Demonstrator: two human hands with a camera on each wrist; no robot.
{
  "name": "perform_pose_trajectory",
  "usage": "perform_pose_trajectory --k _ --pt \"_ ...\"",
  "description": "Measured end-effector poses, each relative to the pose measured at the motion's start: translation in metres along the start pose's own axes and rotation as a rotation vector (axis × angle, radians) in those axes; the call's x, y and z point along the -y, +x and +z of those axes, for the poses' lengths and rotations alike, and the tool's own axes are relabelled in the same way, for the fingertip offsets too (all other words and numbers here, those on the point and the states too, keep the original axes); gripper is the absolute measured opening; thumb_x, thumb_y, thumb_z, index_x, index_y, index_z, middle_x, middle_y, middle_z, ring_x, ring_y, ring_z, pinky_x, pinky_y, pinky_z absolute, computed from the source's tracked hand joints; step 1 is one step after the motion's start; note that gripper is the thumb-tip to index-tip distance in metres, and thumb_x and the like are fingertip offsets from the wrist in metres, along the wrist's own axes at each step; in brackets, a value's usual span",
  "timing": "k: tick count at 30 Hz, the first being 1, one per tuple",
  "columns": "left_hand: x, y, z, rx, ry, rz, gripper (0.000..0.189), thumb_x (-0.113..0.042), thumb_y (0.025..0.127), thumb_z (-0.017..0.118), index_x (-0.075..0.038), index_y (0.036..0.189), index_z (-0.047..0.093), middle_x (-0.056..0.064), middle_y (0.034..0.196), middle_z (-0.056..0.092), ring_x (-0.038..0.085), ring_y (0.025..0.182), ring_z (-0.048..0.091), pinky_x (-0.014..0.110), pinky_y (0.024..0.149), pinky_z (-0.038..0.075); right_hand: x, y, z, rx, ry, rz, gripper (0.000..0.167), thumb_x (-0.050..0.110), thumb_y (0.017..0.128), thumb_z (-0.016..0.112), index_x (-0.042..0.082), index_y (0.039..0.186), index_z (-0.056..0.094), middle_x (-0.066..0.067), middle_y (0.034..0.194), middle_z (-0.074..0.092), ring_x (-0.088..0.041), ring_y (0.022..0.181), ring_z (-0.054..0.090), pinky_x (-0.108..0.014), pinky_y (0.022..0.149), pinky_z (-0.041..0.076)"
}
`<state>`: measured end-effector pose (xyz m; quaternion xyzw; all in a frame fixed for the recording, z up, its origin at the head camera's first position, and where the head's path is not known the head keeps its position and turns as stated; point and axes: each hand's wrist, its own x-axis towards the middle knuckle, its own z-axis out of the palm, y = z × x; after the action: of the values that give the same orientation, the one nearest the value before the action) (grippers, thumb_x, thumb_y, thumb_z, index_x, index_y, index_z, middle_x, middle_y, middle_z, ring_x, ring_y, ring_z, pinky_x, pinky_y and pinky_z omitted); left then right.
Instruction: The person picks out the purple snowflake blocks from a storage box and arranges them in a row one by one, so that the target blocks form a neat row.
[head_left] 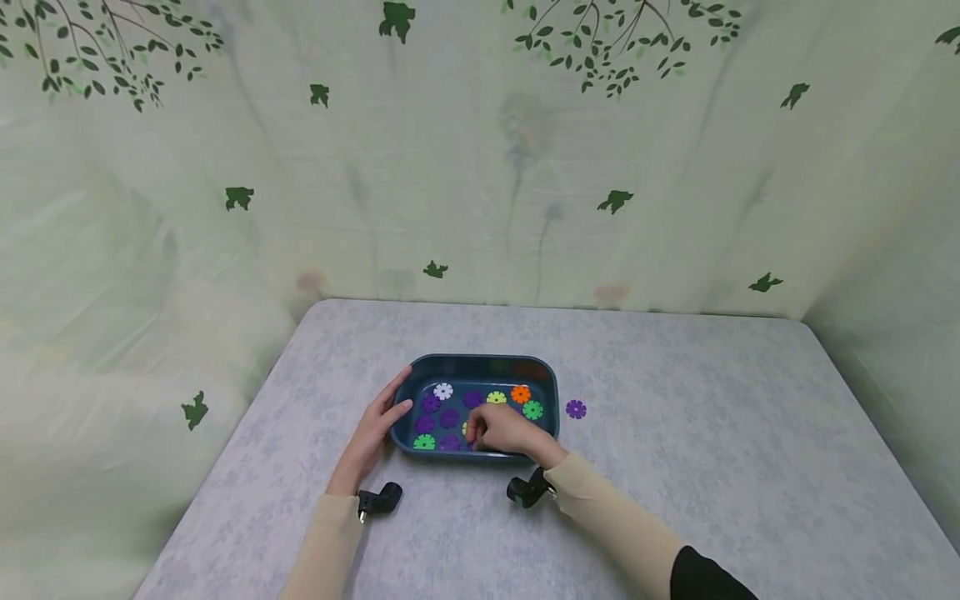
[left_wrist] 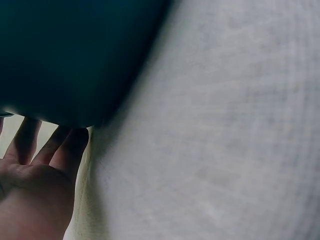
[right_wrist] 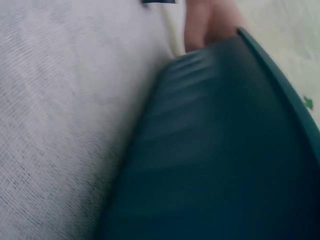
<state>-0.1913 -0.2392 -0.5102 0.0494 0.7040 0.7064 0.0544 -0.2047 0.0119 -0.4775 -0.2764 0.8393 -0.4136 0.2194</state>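
Note:
A dark teal tray (head_left: pixel 480 361) lies on the table, holding several small flower-shaped discs, among them a purple disc (head_left: pixel 449 418), a white disc (head_left: pixel 443 392), an orange disc (head_left: pixel 521 394) and a green disc (head_left: pixel 532 409). My left hand (head_left: pixel 375 429) grips the tray's left end, thumb over the rim; in the left wrist view its fingers (left_wrist: pixel 68 150) touch the outer wall. Reaching over the front rim, my right hand (head_left: pixel 501 427) has curled fingers low inside the tray. A yellow disc (head_left: pixel 465 429) shows partly behind them; I cannot tell whether they pinch it.
One loose purple disc (head_left: pixel 576 409) lies on the grey table (head_left: pixel 712 433), just right of the tray. Behind the table hangs a pale curtain (head_left: pixel 480 167) printed with leaves. Each wrist carries a black camera, such as the left one (head_left: pixel 381 498).

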Motion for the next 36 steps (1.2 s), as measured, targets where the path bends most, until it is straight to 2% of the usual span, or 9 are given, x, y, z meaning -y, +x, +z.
perform_pose_trajectory --k 6,12,14,18,20,24,28,33,36 --pt "0.0 0.0 0.001 -0.003 0.004 0.002 0.054 -0.012 0.099 0.052 -0.016 0.15 0.033 0.001 0.156 0.023 0.018 0.143 0.014 0.045 0.114 0.01 -0.004 -0.004 -0.016 -0.031 0.215 -0.003 0.003 0.0 0.088 0.064 -0.001 0.088 0.062 -0.004 0.072 0.056 -0.014 0.058 0.051 -0.027 0.057 0.048" --pt "-0.002 0.002 0.002 0.0 0.013 0.001 0.054 -0.012 0.1 0.051 -0.017 0.15 0.033 0.001 0.156 0.023 0.018 0.143 0.014 0.045 0.114 0.01 -0.01 -0.014 -0.04 -0.054 0.341 -0.038 0.009 0.004 0.091 0.062 -0.003 0.097 0.064 -0.009 0.077 0.058 -0.017 0.058 0.056 -0.044 0.061 0.054" --pt "0.0 0.002 0.002 0.0 0.017 0.0 0.054 -0.013 0.1 0.052 -0.017 0.15 0.033 0.001 0.156 0.023 0.019 0.143 0.013 0.046 0.114 0.009 -0.013 -0.02 -0.048 -0.071 0.369 -0.051 0.012 0.005 0.092 0.062 -0.004 0.099 0.063 -0.011 0.078 0.059 -0.016 0.058 0.056 -0.043 0.061 0.054" --pt "0.001 0.0 0.002 -0.006 0.023 -0.011 0.054 -0.015 0.1 0.052 -0.016 0.15 0.033 0.001 0.156 0.023 0.019 0.143 0.013 0.046 0.114 0.008 -0.02 -0.035 -0.065 -0.131 0.437 -0.035 0.013 0.007 0.093 0.061 -0.004 0.1 0.061 -0.014 0.08 0.06 -0.015 0.058 0.056 -0.032 0.058 0.053" --pt "0.0 0.0 0.003 -0.006 0.024 -0.012 0.054 -0.016 0.1 0.052 -0.016 0.151 0.033 0.002 0.156 0.023 0.019 0.143 0.013 0.046 0.114 0.008 -0.026 -0.043 -0.074 -0.186 0.454 -0.014 0.015 0.008 0.093 0.061 -0.005 0.101 0.06 -0.013 0.08 0.06 -0.015 0.058 0.055 -0.028 0.057 0.051" --pt "-0.001 0.0 0.003 -0.007 0.028 -0.005 0.054 -0.017 0.1 0.052 -0.017 0.15 0.033 0.0 0.156 0.024 0.019 0.143 0.013 0.047 0.114 0.008 -0.044 -0.062 -0.091 -0.304 0.468 0.03 0.02 0.009 0.095 0.058 -0.007 0.106 0.058 -0.01 0.079 0.057 -0.016 0.06 0.053 -0.03 0.058 0.051" --pt "0.0 -0.001 0.003 -0.001 0.033 0.001 0.054 -0.018 0.1 0.052 -0.018 0.151 0.033 -0.001 0.156 0.023 0.018 0.143 0.013 0.046 0.114 0.008 -0.07 -0.081 -0.104 -0.397 0.467 0.127 0.02 0.008 0.096 0.055 -0.008 0.108 0.057 -0.009 0.079 0.057 -0.016 0.062 0.052 -0.03 0.059 0.051" --pt "-0.003 -0.002 0.004 -0.008 0.019 -0.011 0.054 -0.014 0.1 0.051 -0.016 0.151 0.032 0.001 0.156 0.022 0.018 0.143 0.012 0.046 0.114 0.008 -0.098 -0.098 -0.109 -0.415 0.393 0.252 0.019 0.002 0.096 0.051 -0.011 0.109 0.055 -0.012 0.082 0.059 -0.014 0.063 0.055 -0.028 0.059 0.052" --pt "-0.012 -0.004 0.007 -0.008 0.005 -0.023 0.054 -0.01 0.1 0.05 -0.012 0.151 0.031 0.004 0.157 0.021 0.021 0.144 0.01 0.046 0.114 0.007 -0.108 -0.104 -0.108 -0.405 0.364 0.295 0.019 -0.002 0.095 0.048 -0.013 0.109 0.055 -0.014 0.084 0.06 -0.015 0.062 0.057 -0.028 0.057 0.052"
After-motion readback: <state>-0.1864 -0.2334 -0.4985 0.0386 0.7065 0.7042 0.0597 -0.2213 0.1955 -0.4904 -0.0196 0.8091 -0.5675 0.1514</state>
